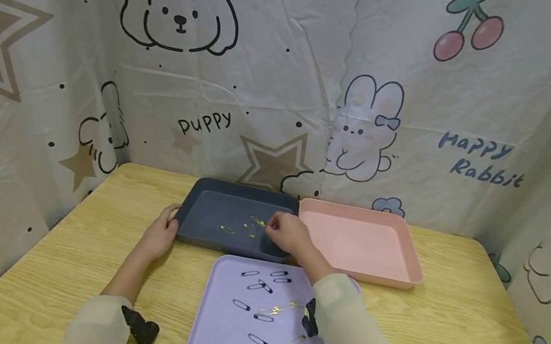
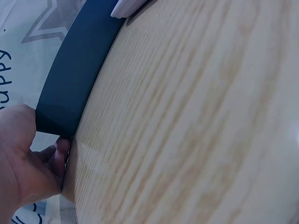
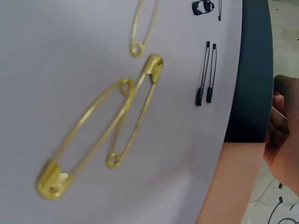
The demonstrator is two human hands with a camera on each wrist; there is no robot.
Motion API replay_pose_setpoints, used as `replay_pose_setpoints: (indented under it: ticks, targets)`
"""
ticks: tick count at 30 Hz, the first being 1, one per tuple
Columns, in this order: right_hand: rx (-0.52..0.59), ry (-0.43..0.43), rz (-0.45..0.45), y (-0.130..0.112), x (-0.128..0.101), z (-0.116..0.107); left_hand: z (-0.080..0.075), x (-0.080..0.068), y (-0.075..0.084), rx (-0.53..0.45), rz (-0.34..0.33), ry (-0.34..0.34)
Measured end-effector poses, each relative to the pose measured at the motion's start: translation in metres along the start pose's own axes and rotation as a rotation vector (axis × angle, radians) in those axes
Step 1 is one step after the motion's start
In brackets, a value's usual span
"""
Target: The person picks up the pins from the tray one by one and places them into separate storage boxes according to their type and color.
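Watching: from the head view I see both hands at the dark blue tray point(image 1: 203, 220), which sits on the wooden bench point(image 1: 473, 323).
Left hand: my left hand point(image 1: 160, 232) grips the near-left corner of the dark blue tray; the left wrist view shows the thumb and fingers point(image 2: 58, 151) curled round that corner point(image 2: 56, 119).
Right hand: my right hand point(image 1: 287, 233) is over the right part of the dark blue tray, fingertips drawn together in a narrow pinch. A thin pale line shows at the fingers point(image 3: 280, 135) in the right wrist view, but I cannot tell whether it is a pin.
Gold pins in dark tray: 3 gold safety pins point(image 1: 245, 227) lie on the tray floor, just left of the right hand.
Lilac tray: the lilac tray point(image 1: 216, 343) lies nearest me, in front of the dark blue tray, under my right forearm.
Pins on lilac tray: several black safety pins point(image 1: 257, 285) and a few gold safety pins lie scattered on it; up close, 2 gold pins point(image 3: 93, 140) overlap, and 2 black pins point(image 3: 205, 74) lie side by side.
Pink tray: the pink tray point(image 1: 401, 264) sits touching the right side of the dark blue tray.
Backdrop: a cartoon-print curtain point(image 1: 280, 76) hangs round the bench.
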State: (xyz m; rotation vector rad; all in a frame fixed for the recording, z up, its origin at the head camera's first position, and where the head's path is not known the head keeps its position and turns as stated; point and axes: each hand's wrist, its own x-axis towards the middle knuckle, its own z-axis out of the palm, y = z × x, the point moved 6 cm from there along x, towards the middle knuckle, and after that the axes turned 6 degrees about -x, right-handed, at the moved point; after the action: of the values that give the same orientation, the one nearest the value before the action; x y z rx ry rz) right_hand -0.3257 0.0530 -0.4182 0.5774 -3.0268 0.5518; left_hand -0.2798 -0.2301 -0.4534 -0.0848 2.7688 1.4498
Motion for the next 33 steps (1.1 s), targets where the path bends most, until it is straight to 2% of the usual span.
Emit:
replay_pose_setpoints:
  ticks: [6, 13, 22, 33]
  targets:
    - [0.011, 0.023, -0.009, 0.001, 0.0, -0.001, 0.0, 0.0, 0.0, -0.002, -0.001, -0.001]
    - [0.181, 0.079, 0.019, 0.006, -0.004, -0.009, 0.0, 0.0, 0.0, -0.003, 0.006, -0.007]
    - [0.296, 0.085, 0.042, 0.015, -0.014, -0.017, 0.0, 0.001, -0.002, 0.013, -0.001, 0.002]
    - [0.227, 0.061, -0.037, 0.018, -0.04, -0.033, 0.0, -0.001, -0.001, 0.02, 0.0, -0.002]
